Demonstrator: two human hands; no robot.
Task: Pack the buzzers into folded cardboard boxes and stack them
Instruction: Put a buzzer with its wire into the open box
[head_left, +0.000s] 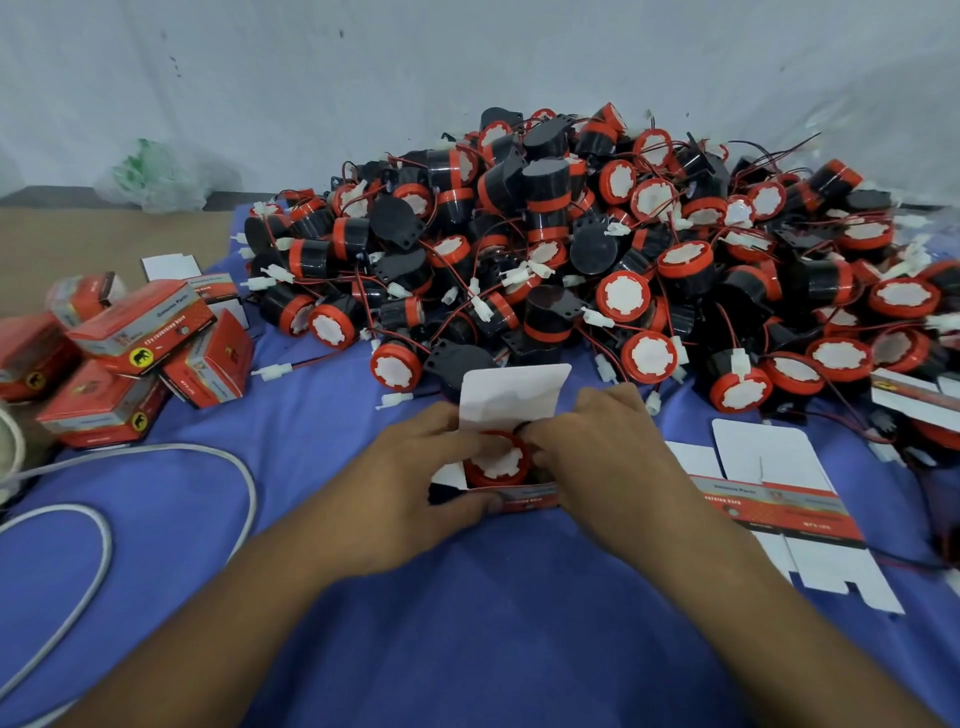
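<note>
Sitting in the middle of the blue cloth (467, 623) is one small open box (524, 496), red and grey printed, its white lid flap (511, 395) standing up at the far side. A buzzer (498, 460) is down inside it, red rim and white centre facing up.

The left hand (410, 467) has the box in its grip: thumb along the near wall, fingers curled round the left side. The right hand (602, 447) comes in from the other side, its fingers curled onto the right edge of the buzzer. The fingertips of both hands nearly meet over the red rim, and something thin and black loops between them, but I can't make out what it is.

Just behind the box rises the heap of buzzers (571, 249) — black bodies, red bands, thin red and black wires with white plugs, all tangled and spreading to the right edge of the cloth.

Off to the left lie the packed boxes (140, 327), closed and tumbled loosely on one another rather than squared up. To the right of the hands, flat box blanks (779, 499) lie unfolded on the cloth, white flaps out.

A pale cable (104, 545) curves over the near left of the cloth — and a crumpled plastic bag (156, 176) sits against the wall at the back.
</note>
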